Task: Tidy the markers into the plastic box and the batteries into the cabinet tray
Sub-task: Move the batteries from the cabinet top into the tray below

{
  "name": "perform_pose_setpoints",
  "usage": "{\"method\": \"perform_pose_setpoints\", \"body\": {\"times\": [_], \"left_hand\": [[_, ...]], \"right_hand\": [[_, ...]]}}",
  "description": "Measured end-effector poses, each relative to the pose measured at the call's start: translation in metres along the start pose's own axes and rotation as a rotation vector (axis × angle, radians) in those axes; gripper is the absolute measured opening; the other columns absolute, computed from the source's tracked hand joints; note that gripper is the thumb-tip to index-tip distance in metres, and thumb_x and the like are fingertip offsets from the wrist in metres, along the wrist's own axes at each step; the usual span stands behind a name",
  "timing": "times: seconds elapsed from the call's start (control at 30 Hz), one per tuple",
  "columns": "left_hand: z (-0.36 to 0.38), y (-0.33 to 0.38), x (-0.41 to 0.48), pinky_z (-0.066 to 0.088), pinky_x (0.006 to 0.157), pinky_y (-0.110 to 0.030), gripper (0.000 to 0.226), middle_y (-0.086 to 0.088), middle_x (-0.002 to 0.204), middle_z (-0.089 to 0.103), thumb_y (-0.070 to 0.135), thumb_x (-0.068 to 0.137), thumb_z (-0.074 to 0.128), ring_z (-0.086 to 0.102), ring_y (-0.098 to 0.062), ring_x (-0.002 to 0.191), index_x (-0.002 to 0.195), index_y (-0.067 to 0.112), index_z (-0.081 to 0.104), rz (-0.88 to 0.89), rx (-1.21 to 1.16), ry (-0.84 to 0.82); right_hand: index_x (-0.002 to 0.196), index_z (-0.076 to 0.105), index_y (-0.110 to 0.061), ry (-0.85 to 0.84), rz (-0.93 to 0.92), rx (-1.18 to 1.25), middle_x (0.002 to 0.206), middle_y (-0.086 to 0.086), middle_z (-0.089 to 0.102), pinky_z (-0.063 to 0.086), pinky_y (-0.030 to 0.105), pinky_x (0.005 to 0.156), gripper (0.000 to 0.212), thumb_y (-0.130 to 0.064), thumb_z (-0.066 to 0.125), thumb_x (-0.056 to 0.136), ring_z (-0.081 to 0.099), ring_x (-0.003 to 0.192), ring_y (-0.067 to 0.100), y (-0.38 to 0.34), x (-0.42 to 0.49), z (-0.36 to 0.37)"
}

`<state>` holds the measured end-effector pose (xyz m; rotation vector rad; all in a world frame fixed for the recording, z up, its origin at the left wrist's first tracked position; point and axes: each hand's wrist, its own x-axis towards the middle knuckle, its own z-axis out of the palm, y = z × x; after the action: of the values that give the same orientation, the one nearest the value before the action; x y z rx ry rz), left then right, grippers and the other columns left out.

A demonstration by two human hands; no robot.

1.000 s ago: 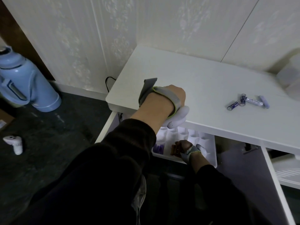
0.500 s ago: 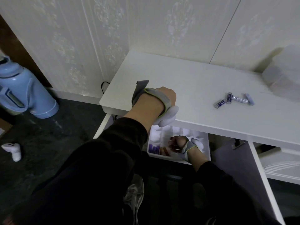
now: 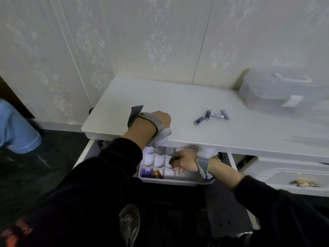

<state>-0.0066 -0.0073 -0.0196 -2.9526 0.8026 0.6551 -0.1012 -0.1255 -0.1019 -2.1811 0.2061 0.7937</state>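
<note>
Several purple-and-silver batteries [image 3: 211,115] lie in a loose cluster on the white cabinet top [image 3: 178,95]. Under the top, a white divided tray [image 3: 169,181] sits in the open cabinet, with purple batteries [image 3: 146,172] and orange-brown ones [image 3: 158,174] in its front-left cells. My left hand [image 3: 158,122] is closed over the top's front edge, thumb below it. Hovering over the tray's middle cells, my right hand [image 3: 185,162] has curled fingers, and what they hold is hidden. A clear plastic box [image 3: 277,90] with a lid stands at the back right. No markers show.
A blue thermos jug [image 3: 17,129] stands on the dark floor at the left. To the right, a white drawer front [image 3: 288,175] with a metal handle sticks out. The open cabinet door [image 3: 224,207] hangs below my right arm. My shoe [image 3: 129,223] shows at the bottom.
My right hand has lifted from the tray's front cells and shifted right. The camera has swung right and up, bringing the plastic box into view. The left hand stays on the edge.
</note>
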Motion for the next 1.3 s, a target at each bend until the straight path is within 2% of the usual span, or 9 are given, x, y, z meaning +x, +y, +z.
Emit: {"method": "perform_pose_setpoints", "body": {"times": [0.2,0.33,0.47,0.57,0.73,0.87,0.97,1.13,1.3], "left_hand": [[-0.001,0.028,0.003,0.042,0.076,-0.03,0.041,-0.019,0.124,0.063,0.025,0.09,0.053,0.061,-0.031,0.107,0.123,0.001,0.058,0.025,-0.061,0.043],[-0.002,0.043,0.012,0.045,0.078,-0.031,0.039,-0.018,0.122,0.063,0.024,0.092,0.051,0.06,-0.033,0.109,0.122,0.001,0.058,0.021,-0.036,0.085],[-0.002,0.059,0.024,0.044,0.079,-0.031,0.032,-0.017,0.125,0.061,0.026,0.092,0.049,0.06,-0.032,0.111,0.111,0.003,0.059,0.046,-0.008,0.102],[-0.004,0.069,0.033,0.048,0.083,-0.034,0.04,-0.015,0.122,0.061,0.032,0.092,0.048,0.059,-0.032,0.105,0.118,0.004,0.057,0.041,-0.026,0.148],[0.001,0.083,0.05,0.024,0.047,-0.024,0.037,-0.003,0.069,0.047,0.049,0.09,0.044,0.047,-0.024,0.066,0.08,0.014,0.05,-0.027,-0.071,0.228],[0.009,0.091,0.058,0.025,0.048,-0.025,0.035,-0.009,0.086,0.062,0.043,0.09,0.045,0.048,-0.025,0.069,0.094,0.012,0.061,-0.003,-0.091,0.282],[0.014,0.093,0.065,0.035,0.06,-0.028,0.033,-0.013,0.101,0.068,0.037,0.091,0.045,0.057,-0.03,0.08,0.098,0.011,0.064,0.003,-0.105,0.31],[0.011,0.092,0.068,0.034,0.056,-0.026,0.027,-0.006,0.077,0.057,0.032,0.089,0.046,0.05,-0.025,0.068,0.069,0.014,0.051,-0.027,-0.145,0.29],[0.005,0.087,0.068,0.037,0.061,-0.028,0.037,0.0,0.063,0.045,0.038,0.09,0.043,0.051,-0.026,0.07,0.058,0.02,0.039,0.011,-0.209,0.201]], "right_hand": [[0.1,0.061,-0.008,0.083,-0.109,0.076,0.072,0.001,0.062,0.049,0.022,0.057,0.016,-0.004,0.049,0.091,0.058,0.057,0.014,-0.005,-0.046,-0.056],[0.092,0.064,-0.011,0.485,-0.188,0.138,0.078,0.007,0.069,0.049,0.023,0.057,0.02,0.001,0.049,0.086,0.059,0.059,0.016,-0.004,-0.043,-0.106],[0.106,0.066,-0.018,0.786,-0.05,-0.178,0.11,0.006,0.071,0.042,0.021,0.079,0.025,-0.013,0.054,0.084,0.064,0.102,0.025,0.01,-0.021,-0.137],[0.126,0.057,-0.021,0.749,0.033,-0.203,0.123,0.006,0.066,0.042,0.024,0.084,0.038,-0.021,0.05,0.088,0.059,0.112,0.027,0.013,-0.005,-0.149],[0.126,0.058,-0.021,0.713,0.065,-0.218,0.125,0.005,0.065,0.042,0.029,0.094,0.04,-0.026,0.045,0.089,0.059,0.112,0.028,0.012,0.013,-0.152],[0.112,0.063,-0.022,0.697,0.075,-0.295,0.117,0.001,0.067,0.041,0.03,0.096,0.03,-0.027,0.044,0.088,0.058,0.096,0.022,0.013,0.02,-0.152],[0.107,0.063,-0.018,0.715,0.037,-0.315,0.111,0.003,0.068,0.039,0.026,0.078,0.028,-0.026,0.043,0.089,0.057,0.091,0.024,0.012,0.023,-0.152],[0.086,0.052,-0.03,0.717,0.003,-0.291,0.099,-0.003,0.069,0.04,0.032,0.093,0.008,-0.031,0.044,0.084,0.054,0.081,0.017,0.018,0.028,-0.152],[0.118,0.051,-0.027,0.69,-0.021,-0.137,0.086,-0.009,0.057,0.042,0.03,0.084,0.037,-0.033,0.045,0.082,0.055,0.083,0.02,0.018,0.034,-0.145]]}}
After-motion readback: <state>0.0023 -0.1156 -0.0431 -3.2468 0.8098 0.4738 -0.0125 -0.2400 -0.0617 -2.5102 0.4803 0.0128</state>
